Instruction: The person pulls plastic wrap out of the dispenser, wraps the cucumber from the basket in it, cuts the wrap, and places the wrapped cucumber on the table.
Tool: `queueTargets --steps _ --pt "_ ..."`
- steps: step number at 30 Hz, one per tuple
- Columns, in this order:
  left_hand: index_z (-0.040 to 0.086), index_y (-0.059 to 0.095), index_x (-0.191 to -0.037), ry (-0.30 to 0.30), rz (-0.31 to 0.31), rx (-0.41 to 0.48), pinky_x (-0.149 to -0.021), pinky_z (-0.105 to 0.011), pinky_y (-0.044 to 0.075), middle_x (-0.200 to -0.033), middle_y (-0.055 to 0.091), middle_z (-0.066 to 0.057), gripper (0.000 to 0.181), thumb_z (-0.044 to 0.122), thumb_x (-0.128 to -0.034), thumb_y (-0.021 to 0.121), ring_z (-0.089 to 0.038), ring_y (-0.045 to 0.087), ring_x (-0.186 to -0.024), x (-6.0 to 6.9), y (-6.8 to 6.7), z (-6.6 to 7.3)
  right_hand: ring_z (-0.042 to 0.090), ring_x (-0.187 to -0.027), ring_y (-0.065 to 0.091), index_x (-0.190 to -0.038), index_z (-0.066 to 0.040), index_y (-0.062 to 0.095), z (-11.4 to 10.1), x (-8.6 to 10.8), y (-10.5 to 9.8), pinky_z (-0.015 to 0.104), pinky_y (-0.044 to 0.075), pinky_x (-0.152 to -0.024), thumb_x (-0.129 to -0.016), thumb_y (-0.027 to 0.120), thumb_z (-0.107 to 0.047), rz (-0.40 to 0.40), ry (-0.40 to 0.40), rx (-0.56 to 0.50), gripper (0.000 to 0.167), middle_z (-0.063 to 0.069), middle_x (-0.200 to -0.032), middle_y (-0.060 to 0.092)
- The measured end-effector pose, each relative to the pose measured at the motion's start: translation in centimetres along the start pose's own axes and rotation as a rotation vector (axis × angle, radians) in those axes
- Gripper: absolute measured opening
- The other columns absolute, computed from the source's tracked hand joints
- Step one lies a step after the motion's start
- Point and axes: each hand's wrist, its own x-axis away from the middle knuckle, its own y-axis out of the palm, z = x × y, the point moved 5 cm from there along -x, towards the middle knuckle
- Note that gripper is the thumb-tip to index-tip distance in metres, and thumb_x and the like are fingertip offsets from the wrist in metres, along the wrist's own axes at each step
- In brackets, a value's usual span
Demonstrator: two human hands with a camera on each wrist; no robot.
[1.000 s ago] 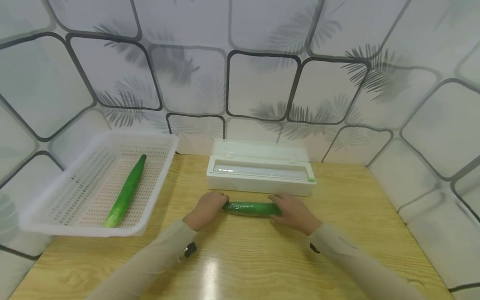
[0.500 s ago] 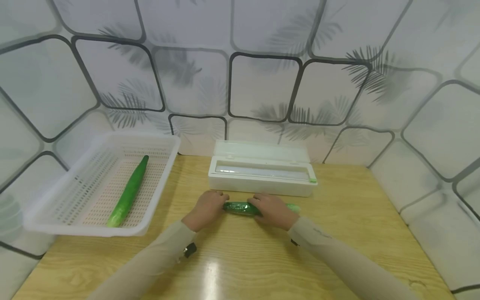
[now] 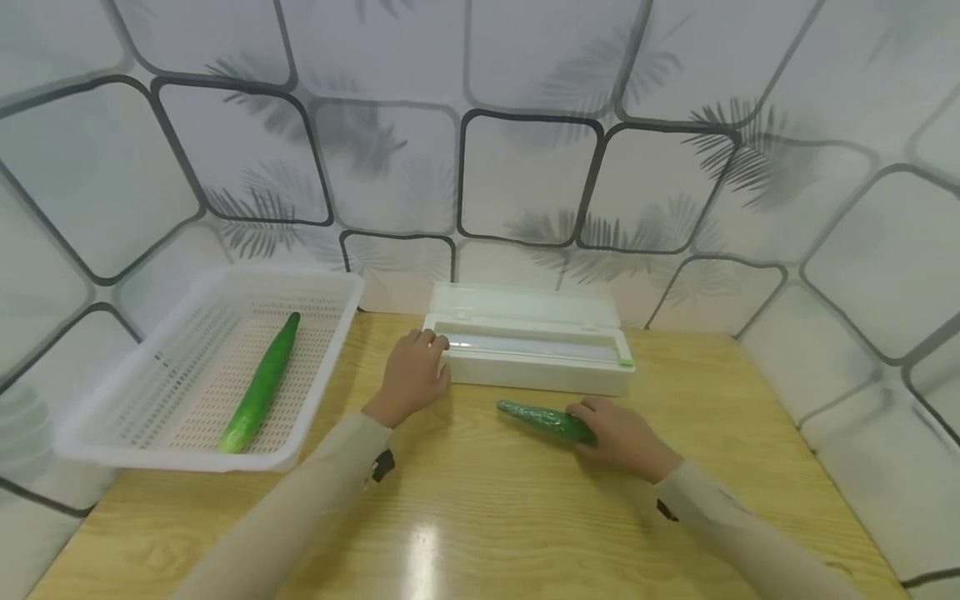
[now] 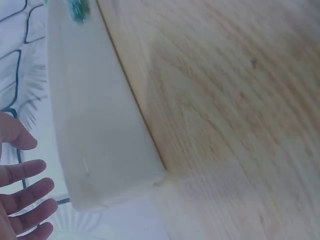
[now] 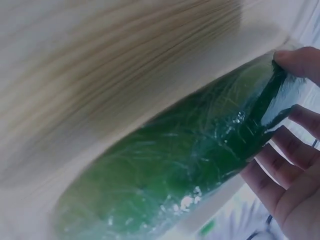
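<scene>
A cucumber (image 3: 540,417) in shiny clear wrap is held by my right hand (image 3: 618,437) above the wooden table. Up close in the right wrist view, the cucumber (image 5: 180,145) shows wrinkled film, and my right thumb and fingers grip it from both sides. My left hand (image 3: 412,375) is at the left end of the white cling film dispenser (image 3: 525,373), whose clear lid (image 3: 525,304) stands raised. In the left wrist view, the left fingers (image 4: 30,195) are spread beside the dispenser (image 4: 100,125) with nothing between them.
On the left stands a white perforated basket (image 3: 326,379) with another cucumber (image 3: 262,383) lying in it. The dispenser has a small green piece (image 3: 626,362) at its right end. Patterned wall panels enclose the wooden table (image 3: 480,517) at the back and sides.
My left hand has left the cucumber's end and moved up to the dispenser. The right hand slid left along the cucumber, then moved right with it, turning it aslant.
</scene>
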Motion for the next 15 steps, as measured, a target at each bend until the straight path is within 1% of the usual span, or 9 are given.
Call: queueTargets --steps 1,3,5,8,10,12,15 --pt "0.003 0.064 -0.093 -0.011 -0.005 0.002 -0.071 -0.038 0.053 -0.087 0.065 -0.013 0.021 0.015 -0.0750 0.065 -0.027 0.060 -0.078 -0.2 0.1 -0.2 0.015 -0.084 0.061 -0.112 -0.006 0.061 0.8 0.8 -0.2 0.033 0.055 -0.071 -0.073 0.078 -0.023 -0.006 0.024 -0.005 0.046 0.005 -0.098 0.064" --pt "0.001 0.064 -0.094 -0.034 -0.038 -0.002 -0.072 -0.039 0.053 -0.087 0.065 -0.014 0.023 0.017 -0.0769 0.064 -0.027 0.060 -0.078 -0.3 0.5 -0.7 0.017 -0.085 0.062 -0.112 -0.005 0.061 2.5 2.2 -0.5 0.034 0.055 -0.072 -0.072 0.078 -0.023 -0.007 0.063 -0.008 0.046 0.006 -0.099 0.065" --pt "0.001 0.064 -0.094 -0.053 -0.071 -0.012 -0.072 -0.040 0.053 -0.087 0.064 -0.014 0.023 0.018 -0.0788 0.063 -0.027 0.060 -0.078 -0.4 0.9 -1.0 0.018 -0.086 0.063 -0.111 -0.005 0.061 4.3 3.6 -0.7 0.035 0.055 -0.072 -0.072 0.079 -0.023 -0.004 0.088 -0.003 0.046 0.006 -0.100 0.066" --pt "0.001 0.064 -0.096 -0.073 -0.098 -0.016 -0.072 -0.040 0.053 -0.087 0.063 -0.014 0.024 0.019 -0.0807 0.063 -0.027 0.058 -0.076 -0.4 1.3 -1.4 0.019 -0.085 0.064 -0.109 -0.006 0.061 7.1 5.4 -0.8 0.037 0.056 -0.072 -0.071 0.079 -0.023 -0.017 0.124 -0.003 0.046 0.006 -0.098 0.067" --pt "0.001 0.064 -0.096 -0.077 -0.094 -0.012 -0.072 -0.040 0.053 -0.087 0.063 -0.014 0.024 0.019 -0.0808 0.063 -0.026 0.058 -0.075 -0.4 1.5 -1.5 0.020 -0.085 0.064 -0.109 -0.005 0.061 8.9 6.6 -0.8 0.040 0.055 -0.072 -0.070 0.079 -0.021 -0.042 0.152 -0.015 0.046 0.007 -0.098 0.067" --pt "0.001 0.064 -0.096 -0.073 -0.083 -0.010 -0.071 -0.040 0.053 -0.087 0.063 -0.013 0.023 0.019 -0.0807 0.063 -0.026 0.058 -0.074 -0.4 1.6 -1.5 0.022 -0.085 0.064 -0.110 -0.004 0.060 10.8 7.7 -0.8 0.042 0.055 -0.073 -0.070 0.078 -0.020 -0.077 0.197 -0.037 0.047 0.008 -0.099 0.067" --pt "0.002 0.064 -0.096 -0.061 -0.064 -0.008 -0.070 -0.040 0.053 -0.087 0.063 -0.013 0.023 0.018 -0.0802 0.063 -0.026 0.059 -0.075 -0.5 1.7 -1.3 0.024 -0.084 0.063 -0.111 -0.002 0.059 13.4 9.0 -0.6 0.044 0.054 -0.071 -0.069 0.078 -0.019 -0.107 0.272 -0.056 0.049 0.010 -0.098 0.067"
